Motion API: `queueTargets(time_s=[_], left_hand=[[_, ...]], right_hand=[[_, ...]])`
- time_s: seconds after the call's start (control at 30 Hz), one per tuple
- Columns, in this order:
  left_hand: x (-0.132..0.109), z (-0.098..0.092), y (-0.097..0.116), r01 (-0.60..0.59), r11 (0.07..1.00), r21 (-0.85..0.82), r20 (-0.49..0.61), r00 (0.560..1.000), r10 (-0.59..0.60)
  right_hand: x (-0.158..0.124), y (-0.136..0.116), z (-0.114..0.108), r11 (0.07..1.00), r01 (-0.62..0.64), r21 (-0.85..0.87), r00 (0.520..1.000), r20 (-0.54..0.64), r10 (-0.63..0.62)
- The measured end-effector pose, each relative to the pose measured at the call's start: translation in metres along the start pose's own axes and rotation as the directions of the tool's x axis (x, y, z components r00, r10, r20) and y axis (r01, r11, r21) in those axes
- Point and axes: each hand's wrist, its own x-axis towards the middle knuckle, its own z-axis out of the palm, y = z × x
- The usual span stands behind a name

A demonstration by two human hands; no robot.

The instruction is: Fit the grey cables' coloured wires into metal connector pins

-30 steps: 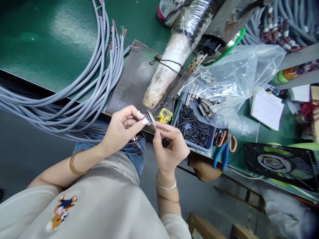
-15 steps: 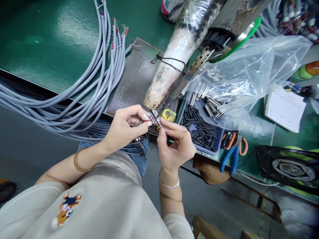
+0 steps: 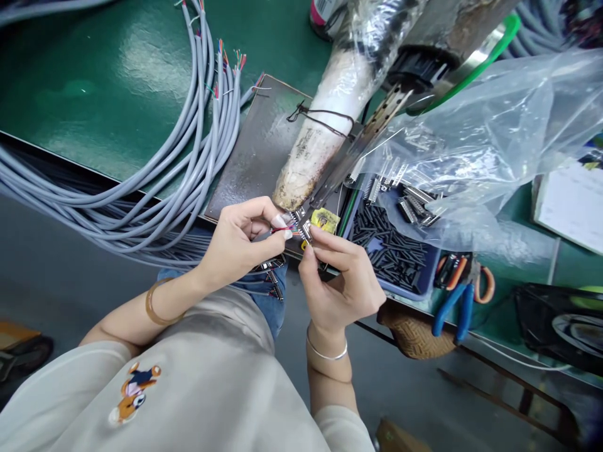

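Note:
My left hand [image 3: 247,238] is closed, pinching thin coloured wires [image 3: 281,230] between thumb and forefinger. A small metal multi-pin connector [image 3: 305,230] is gripped at its lower end by the thumb and fingertips of my right hand [image 3: 342,276]. The wire ends meet the connector's row of pins; whether each one is joined is too small to tell. Just above the connector is the tip of a plastic-wrapped white tube [image 3: 313,141], with a perforated metal shaft [image 3: 389,110] alongside. Behind my right fingertips sits a stained yellow pad [image 3: 325,220].
Grey cables [image 3: 207,144] with stripped coloured ends lie across the green table [image 3: 94,119]. On the right, a blue tray [image 3: 426,276] holds black sleeves and metal connectors, partly under a clear plastic bag [image 3: 499,119]. Blue-handled pliers [image 3: 456,307] rest at the table edge.
The view has shifted slightly, so most things appear a little further right. The connector appears turned slightly between my fingers. Both hands keep their grip.

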Motion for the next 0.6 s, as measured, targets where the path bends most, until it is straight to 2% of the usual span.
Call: queueTargets(time_s=[0.13,0.37,0.5,0.6], left_hand=[[0.001,-0.001,0.001,0.028,0.999,-0.022,0.015,1.000,-0.027],[0.000,-0.001,-0.005,0.143,0.988,-0.058,0.038,0.989,-0.141],[-0.002,-0.004,-0.004,0.219,0.969,-0.114,0.100,0.973,-0.208],[-0.004,-0.009,0.001,0.390,0.905,-0.169,0.259,0.904,-0.341]], right_hand=[[-0.003,0.001,0.000,0.998,0.046,-0.049,0.999,-0.003,-0.046],[-0.011,0.002,-0.004,0.989,0.111,-0.095,0.993,0.046,-0.107],[-0.018,0.008,-0.006,0.994,0.086,0.074,0.996,-0.034,-0.083],[-0.025,0.015,-0.005,0.962,0.101,0.253,0.995,-0.044,-0.093]])
